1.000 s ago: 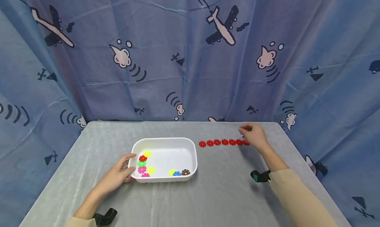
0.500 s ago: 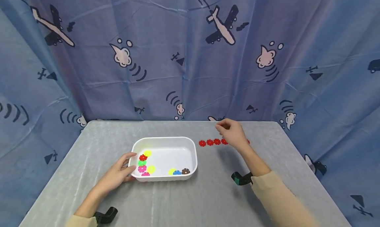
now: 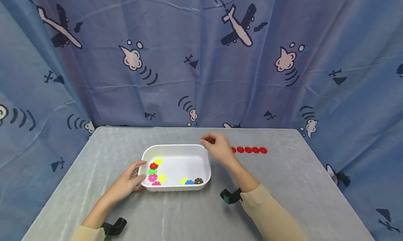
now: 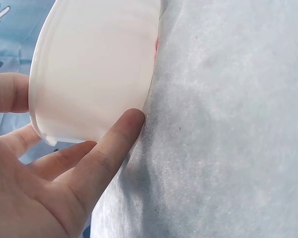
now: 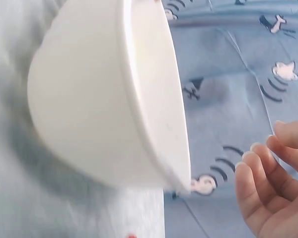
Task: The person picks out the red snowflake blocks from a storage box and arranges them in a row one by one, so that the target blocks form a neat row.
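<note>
A white plastic tray (image 3: 179,164) stands on the table, holding several flower-shaped discs: yellow, red, green (image 3: 152,171), pink (image 3: 152,178), blue and brown (image 3: 198,181). At its left end my left hand (image 3: 124,183) grips the tray, thumb low on the outer wall and fingers at the rim in the left wrist view. My right hand (image 3: 218,148) hovers by the tray's far right corner. Its fingers (image 5: 246,183) are loosely bent, with nothing visible between them. To the right lies a row of red flower discs (image 3: 248,150), its left end hidden behind the right hand.
Grey cloth covers the table (image 3: 283,192). Behind and on both sides hangs a blue curtain (image 3: 170,59) printed with planes and clouds. A black device (image 3: 231,196) sits on the right wrist, another (image 3: 114,227) on the left.
My right hand has moved left from the right end of the red row to the tray's right corner. The left hand and tray stay in place.
</note>
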Motion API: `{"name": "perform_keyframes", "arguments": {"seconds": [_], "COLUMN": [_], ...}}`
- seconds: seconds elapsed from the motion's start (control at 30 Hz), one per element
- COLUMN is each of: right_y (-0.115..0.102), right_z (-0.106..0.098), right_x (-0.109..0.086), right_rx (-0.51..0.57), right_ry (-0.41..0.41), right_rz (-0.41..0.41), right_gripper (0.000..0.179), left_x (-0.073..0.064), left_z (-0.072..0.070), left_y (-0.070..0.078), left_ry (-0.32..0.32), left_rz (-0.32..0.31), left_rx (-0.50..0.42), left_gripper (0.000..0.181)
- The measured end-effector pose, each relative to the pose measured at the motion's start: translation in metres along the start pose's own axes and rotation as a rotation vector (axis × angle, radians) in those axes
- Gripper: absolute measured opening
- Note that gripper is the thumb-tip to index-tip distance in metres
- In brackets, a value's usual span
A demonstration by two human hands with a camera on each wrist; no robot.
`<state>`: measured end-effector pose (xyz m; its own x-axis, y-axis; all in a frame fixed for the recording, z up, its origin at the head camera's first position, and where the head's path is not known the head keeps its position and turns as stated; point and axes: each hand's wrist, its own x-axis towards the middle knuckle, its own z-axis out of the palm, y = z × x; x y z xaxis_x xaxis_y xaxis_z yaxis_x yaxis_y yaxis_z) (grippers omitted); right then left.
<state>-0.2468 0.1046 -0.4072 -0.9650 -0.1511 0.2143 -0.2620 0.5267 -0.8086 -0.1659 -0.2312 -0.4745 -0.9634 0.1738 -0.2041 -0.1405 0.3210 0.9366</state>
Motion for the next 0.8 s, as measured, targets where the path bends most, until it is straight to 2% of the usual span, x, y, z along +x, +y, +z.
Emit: {"name": "perform_keyframes", "arguments": {"seconds": [0.33, 0.8], "right_y": [-0.022, -0.040], "right_z": [0.044, 0.101], "right_x": [-0.001, 0.007], "right_rx": [0.065, 0.051], "right_ry": [-0.119, -0.230], "right_rz": [-0.021, -0.004], "right_gripper": [0.013, 0.010], "left_x": [0.000, 0.002], "left_z": [0.000, -0.001], "left_y": [0.002, -0.003], "left_ry": [0.002, -0.007], "left_rz": [-0.017, 0.035], "left_rx": [0.007, -0.029], "left_gripper": [0.053, 0.052]}}
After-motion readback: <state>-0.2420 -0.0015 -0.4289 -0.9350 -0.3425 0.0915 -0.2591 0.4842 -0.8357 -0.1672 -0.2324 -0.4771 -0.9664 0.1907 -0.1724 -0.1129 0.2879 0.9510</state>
